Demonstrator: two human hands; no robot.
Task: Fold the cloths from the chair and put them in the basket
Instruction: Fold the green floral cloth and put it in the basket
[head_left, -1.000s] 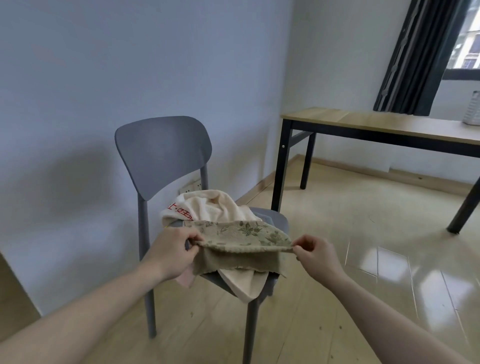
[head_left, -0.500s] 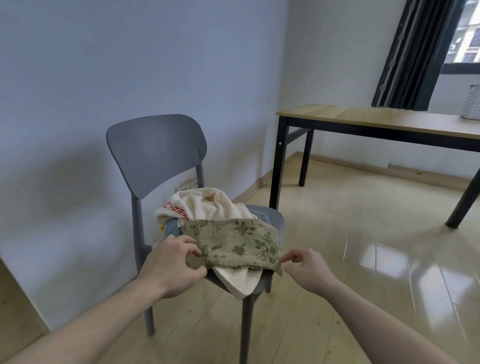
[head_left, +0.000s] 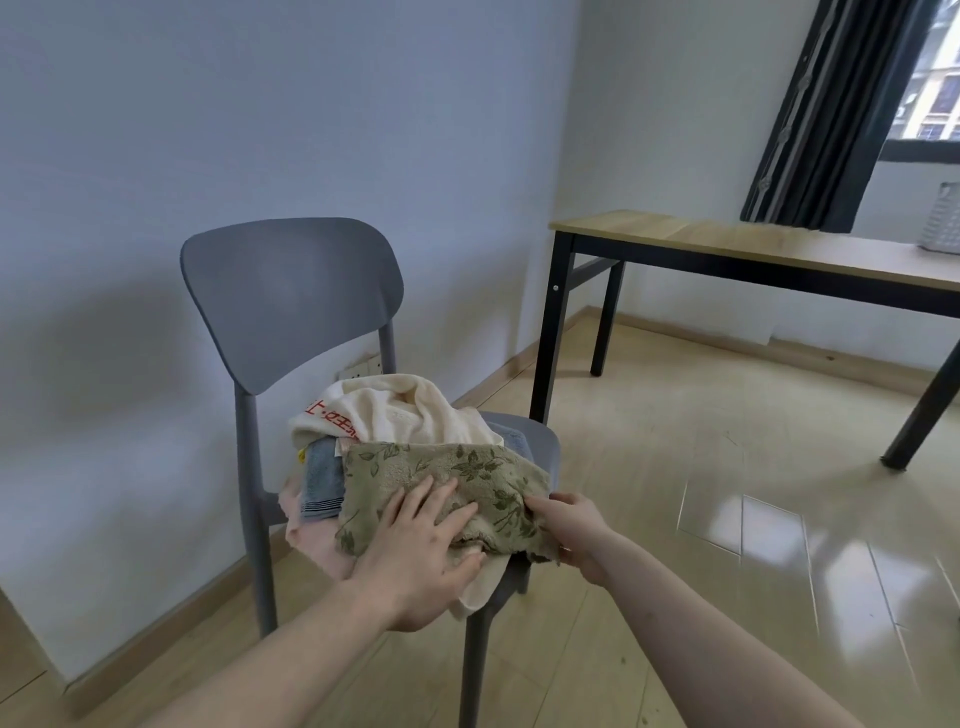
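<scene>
Folding step: left hand (head_left: 415, 551) presses flat on the floral cloth (head_left: 441, 488) at lower centre. Right hand (head_left: 566, 525) pinches its edge. Next, probably another fold over.

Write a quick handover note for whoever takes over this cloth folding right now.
Left hand: flat, pressing the green cloth.
Right hand: gripping that cloth's right edge.
Green cloth lies on the pile on the chair, over cream, blue and pink cloths.
Basket is on the table.
Done: green cloth partly folded.
Left: finish it, fold the others, basket them all.
</scene>
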